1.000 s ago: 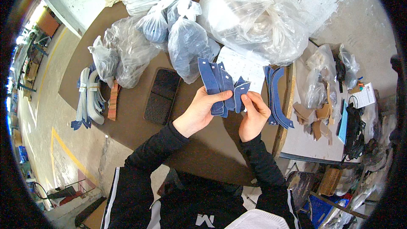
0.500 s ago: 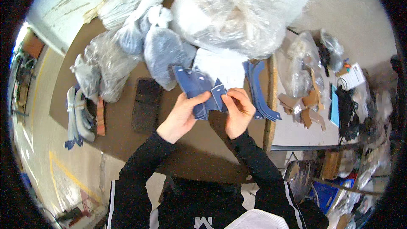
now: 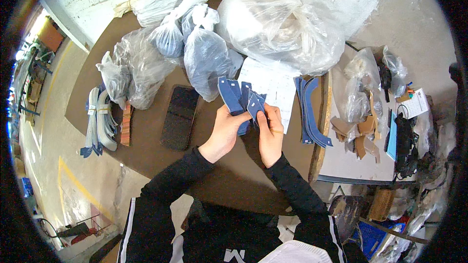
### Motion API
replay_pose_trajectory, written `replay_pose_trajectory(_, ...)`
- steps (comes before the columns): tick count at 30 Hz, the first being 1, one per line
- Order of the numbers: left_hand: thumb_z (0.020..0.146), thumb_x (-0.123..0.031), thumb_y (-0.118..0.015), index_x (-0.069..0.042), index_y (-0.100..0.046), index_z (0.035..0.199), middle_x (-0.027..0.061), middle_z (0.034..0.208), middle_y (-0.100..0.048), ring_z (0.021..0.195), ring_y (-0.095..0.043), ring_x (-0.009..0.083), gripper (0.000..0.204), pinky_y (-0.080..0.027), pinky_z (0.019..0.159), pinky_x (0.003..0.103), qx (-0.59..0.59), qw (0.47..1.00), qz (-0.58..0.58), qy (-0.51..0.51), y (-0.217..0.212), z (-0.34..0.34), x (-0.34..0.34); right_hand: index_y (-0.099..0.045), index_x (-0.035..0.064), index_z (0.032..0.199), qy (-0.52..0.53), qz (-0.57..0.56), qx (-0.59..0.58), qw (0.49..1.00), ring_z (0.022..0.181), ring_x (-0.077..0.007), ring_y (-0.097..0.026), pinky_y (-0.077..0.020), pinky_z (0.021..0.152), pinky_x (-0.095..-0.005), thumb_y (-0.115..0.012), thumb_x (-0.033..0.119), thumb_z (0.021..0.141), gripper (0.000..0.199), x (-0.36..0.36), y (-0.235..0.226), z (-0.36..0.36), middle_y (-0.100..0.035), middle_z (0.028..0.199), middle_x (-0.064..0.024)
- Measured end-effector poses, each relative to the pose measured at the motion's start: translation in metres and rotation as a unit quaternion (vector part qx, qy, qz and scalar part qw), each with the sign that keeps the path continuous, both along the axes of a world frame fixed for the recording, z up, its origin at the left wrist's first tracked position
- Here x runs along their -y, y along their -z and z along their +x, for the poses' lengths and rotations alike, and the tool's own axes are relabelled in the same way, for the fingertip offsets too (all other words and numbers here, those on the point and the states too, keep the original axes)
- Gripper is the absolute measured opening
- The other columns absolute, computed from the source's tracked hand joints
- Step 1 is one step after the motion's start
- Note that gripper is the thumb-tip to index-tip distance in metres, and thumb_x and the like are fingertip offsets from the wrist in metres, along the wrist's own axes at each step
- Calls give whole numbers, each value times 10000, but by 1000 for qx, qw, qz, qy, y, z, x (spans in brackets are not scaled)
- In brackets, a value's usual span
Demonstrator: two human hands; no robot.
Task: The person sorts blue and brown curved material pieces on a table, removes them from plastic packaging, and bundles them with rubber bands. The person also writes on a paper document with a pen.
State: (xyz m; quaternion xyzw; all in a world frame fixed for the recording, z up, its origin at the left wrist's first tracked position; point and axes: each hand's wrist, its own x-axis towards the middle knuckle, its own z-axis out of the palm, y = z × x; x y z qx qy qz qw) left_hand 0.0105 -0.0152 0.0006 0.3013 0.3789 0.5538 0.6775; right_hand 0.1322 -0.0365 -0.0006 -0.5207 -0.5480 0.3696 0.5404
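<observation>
Above the middle of the brown table, a fanned bunch of blue cut pieces with small white labels is in my left hand, its thumb pressed over them. My right hand pinches a smaller pointed blue piece at the right side of the bunch. Both hands are close together, and the lower ends of the pieces are partly hidden by my fingers. A white printed sheet lies just behind my hands. To their right is a stack of curved blue strips.
Left of my hands lies a black phone. Tied bundles of grey-blue strips sit at the table's left edge. Filled plastic bags line the back. On the side table at right are brown scraps and a notepad.
The view has shifted, so the scene sits farther right. My right hand has turned more upright and drawn closer to my left. The blue pieces now show more fanned out.
</observation>
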Motion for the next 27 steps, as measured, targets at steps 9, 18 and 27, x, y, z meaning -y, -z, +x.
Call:
replay_pose_trajectory(9,977,-219,-524,2,-546,1151,100,1054,-651,977,-634,207,282,-509,841,328,82,994,-68,-2,-17,-15,-7,-606,-8,1049,114,113,125,979,879,-176,-559,-430,822,-282,-533,43,937,143,-8,-29,19,-612,962,-63)
replay_pose_trajectory(18,1004,-304,-415,31,-451,1283,174,1240,-576,1067,-582,271,438,-451,957,398,108,994,3,13,-31,-35,-21,-646,18,1067,40,126,391,911,868,-303,-599,-459,784,-379,-602,-16,799,274,-17,-11,32,-630,900,-110)
replay_pose_trajectory(27,978,-190,-549,5,-572,1137,129,1060,-652,956,-639,199,254,-521,851,335,-29,998,-27,54,-28,-21,-11,-669,34,1074,273,50,312,909,830,-269,-621,-485,788,-352,-623,100,864,225,-27,3,116,-664,889,-122)
